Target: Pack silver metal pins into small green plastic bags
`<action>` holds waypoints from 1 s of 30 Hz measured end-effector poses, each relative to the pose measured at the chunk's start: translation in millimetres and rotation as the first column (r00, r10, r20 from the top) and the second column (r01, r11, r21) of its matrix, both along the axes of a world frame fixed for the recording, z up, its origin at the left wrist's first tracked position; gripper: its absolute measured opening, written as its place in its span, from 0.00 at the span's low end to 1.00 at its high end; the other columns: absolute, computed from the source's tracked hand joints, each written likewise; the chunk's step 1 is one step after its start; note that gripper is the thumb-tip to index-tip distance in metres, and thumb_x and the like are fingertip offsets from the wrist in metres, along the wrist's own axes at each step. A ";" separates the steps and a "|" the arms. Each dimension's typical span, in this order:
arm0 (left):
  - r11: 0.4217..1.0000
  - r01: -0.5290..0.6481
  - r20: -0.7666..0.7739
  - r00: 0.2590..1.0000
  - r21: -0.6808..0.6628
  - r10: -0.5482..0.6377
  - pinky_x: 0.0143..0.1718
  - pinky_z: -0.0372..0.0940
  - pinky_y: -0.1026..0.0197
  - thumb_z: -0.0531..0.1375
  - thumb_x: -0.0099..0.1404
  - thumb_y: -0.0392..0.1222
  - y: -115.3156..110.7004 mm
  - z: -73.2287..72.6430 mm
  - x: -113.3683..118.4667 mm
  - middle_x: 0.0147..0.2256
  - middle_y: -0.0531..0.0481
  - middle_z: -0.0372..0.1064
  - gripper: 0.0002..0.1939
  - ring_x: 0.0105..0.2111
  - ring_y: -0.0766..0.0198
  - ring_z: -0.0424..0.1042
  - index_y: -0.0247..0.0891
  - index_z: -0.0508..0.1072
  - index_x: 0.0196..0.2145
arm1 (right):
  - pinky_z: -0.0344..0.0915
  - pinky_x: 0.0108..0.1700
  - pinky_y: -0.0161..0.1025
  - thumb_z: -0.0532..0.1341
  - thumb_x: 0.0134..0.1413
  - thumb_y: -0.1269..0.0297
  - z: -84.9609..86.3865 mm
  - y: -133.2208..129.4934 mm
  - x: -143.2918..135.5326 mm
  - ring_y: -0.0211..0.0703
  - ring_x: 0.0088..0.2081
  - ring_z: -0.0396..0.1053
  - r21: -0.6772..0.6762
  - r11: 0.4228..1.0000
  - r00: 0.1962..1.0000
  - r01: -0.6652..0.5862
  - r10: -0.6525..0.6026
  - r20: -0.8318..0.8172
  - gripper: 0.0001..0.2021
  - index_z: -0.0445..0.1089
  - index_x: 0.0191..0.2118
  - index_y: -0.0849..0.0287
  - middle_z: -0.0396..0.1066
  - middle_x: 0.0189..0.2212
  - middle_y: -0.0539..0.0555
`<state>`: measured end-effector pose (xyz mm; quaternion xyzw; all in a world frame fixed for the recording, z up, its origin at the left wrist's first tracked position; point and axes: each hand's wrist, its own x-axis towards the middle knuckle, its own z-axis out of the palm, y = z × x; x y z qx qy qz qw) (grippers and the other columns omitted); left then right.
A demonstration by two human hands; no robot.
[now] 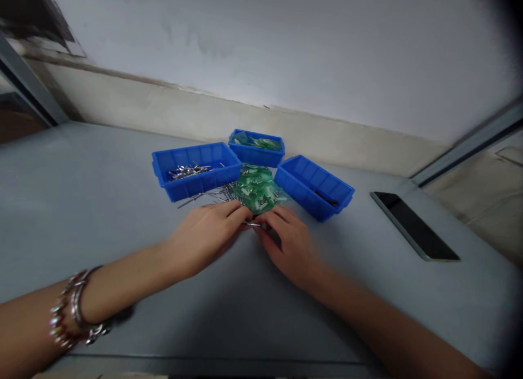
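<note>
My left hand (216,225) and my right hand (291,243) meet just in front of a heap of green packets (258,189). Between their fingertips is a thin silvery metal piece (252,224), pinched from both sides; its exact kind is too small to make out. Loose metal rods (223,193) lie beside the heap, partly behind my left hand. The left blue bin (196,177) holds more short metal pieces (189,170). Small dark pieces (327,198) lie in the right blue bin (304,191).
A third blue bin (256,153) with green packets stands at the back, near the wall (286,57). A dark-screened phone (414,226) lies on the grey table (102,205) at the right. Upright metal frame posts flank the table.
</note>
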<state>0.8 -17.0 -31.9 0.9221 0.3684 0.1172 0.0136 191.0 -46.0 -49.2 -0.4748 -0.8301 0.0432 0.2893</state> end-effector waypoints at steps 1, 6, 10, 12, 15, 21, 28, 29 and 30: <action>1.000 -0.006 -0.003 1.000 0.008 0.006 0.30 0.63 0.58 0.49 0.69 0.35 0.3 -0.3 -0.4 0.34 0.48 0.69 0.10 0.31 0.58 0.72 0.37 0.70 0.41 | 0.67 0.39 0.44 0.54 0.61 0.70 0.2 0.1 0.0 0.46 0.37 0.68 -0.005 1.000 1.000 0.010 -0.010 0.001 0.08 0.71 0.36 0.59 0.71 0.33 0.55; 1.000 -0.012 -0.013 1.000 0.024 0.012 0.29 0.63 0.58 0.49 0.69 0.35 0.5 -1.4 -1.0 0.34 0.49 0.69 0.10 0.32 0.57 0.73 0.38 0.70 0.40 | 0.67 0.38 0.44 0.55 0.61 0.70 -0.2 1.1 -0.2 0.46 0.36 0.68 -0.026 1.000 1.000 0.010 -0.011 -0.014 0.07 0.71 0.36 0.60 0.71 0.33 0.56; 0.998 0.044 -0.023 0.999 0.043 -0.043 0.29 0.63 0.58 0.50 0.70 0.37 0.5 -1.2 1.6 0.34 0.48 0.70 0.10 0.31 0.58 0.73 0.36 0.70 0.42 | 0.67 0.38 0.44 0.54 0.61 0.70 -0.8 1.2 -0.1 0.47 0.37 0.69 -0.034 0.999 1.000 -0.002 0.002 -0.008 0.08 0.71 0.36 0.61 0.71 0.33 0.56; 0.995 0.074 -0.037 0.997 0.061 -0.071 0.29 0.63 0.59 0.51 0.69 0.37 0.8 0.6 2.7 0.34 0.48 0.71 0.09 0.31 0.58 0.73 0.36 0.70 0.42 | 0.67 0.39 0.44 0.55 0.61 0.70 -0.5 0.8 0.3 0.47 0.38 0.69 -0.052 0.999 1.000 -0.003 0.003 -0.008 0.08 0.71 0.37 0.60 0.72 0.33 0.56; 0.991 0.090 -0.088 0.993 0.097 -0.081 0.29 0.62 0.60 0.51 0.68 0.35 2.5 5.8 2.1 0.34 0.49 0.71 0.08 0.31 0.59 0.72 0.36 0.70 0.40 | 0.67 0.41 0.45 0.55 0.61 0.69 -0.7 -0.9 1.9 0.47 0.39 0.70 -0.075 0.997 0.999 0.006 -0.008 -0.035 0.07 0.70 0.39 0.59 0.73 0.36 0.56; 0.941 -0.224 -0.124 0.957 0.254 0.261 0.29 0.59 0.60 0.46 0.71 0.42 12.2 16.7 -9.6 0.36 0.44 0.71 0.15 0.34 0.57 0.72 0.36 0.71 0.41 | 0.68 0.42 0.46 0.54 0.60 0.71 -10.2 -10.7 8.3 0.48 0.40 0.70 -0.091 0.996 0.998 0.003 -0.009 -0.058 0.08 0.69 0.42 0.59 0.72 0.39 0.57; 0.740 -0.610 -0.169 0.728 0.283 0.665 0.34 0.66 0.53 0.43 0.72 0.43 17.1 20.2 -23.5 0.44 0.36 0.69 0.20 0.38 0.48 0.73 0.30 0.69 0.48 | 0.67 0.40 0.44 0.54 0.59 0.73 -27.3 -20.3 9.9 0.46 0.40 0.70 -0.102 0.994 0.998 -0.040 0.034 -0.055 0.09 0.68 0.41 0.57 0.72 0.39 0.56; 0.729 -0.628 -0.176 0.712 0.272 0.679 0.34 0.66 0.52 0.43 0.72 0.43 17.3 20.0 -24.0 0.44 0.35 0.69 0.20 0.39 0.47 0.73 0.30 0.69 0.48 | 0.67 0.41 0.44 0.54 0.59 0.73 -28.6 -20.8 9.7 0.46 0.40 0.70 -0.103 0.993 0.997 -0.050 0.044 -0.056 0.09 0.68 0.41 0.57 0.72 0.38 0.56; 0.723 -0.640 -0.181 0.703 0.261 0.688 0.35 0.67 0.51 0.43 0.72 0.43 17.4 19.7 -24.1 0.44 0.35 0.69 0.20 0.39 0.46 0.73 0.30 0.69 0.48 | 0.67 0.41 0.44 0.54 0.59 0.73 -29.4 -21.0 9.5 0.46 0.40 0.70 -0.105 0.993 0.997 -0.061 0.055 -0.058 0.08 0.68 0.41 0.58 0.72 0.38 0.56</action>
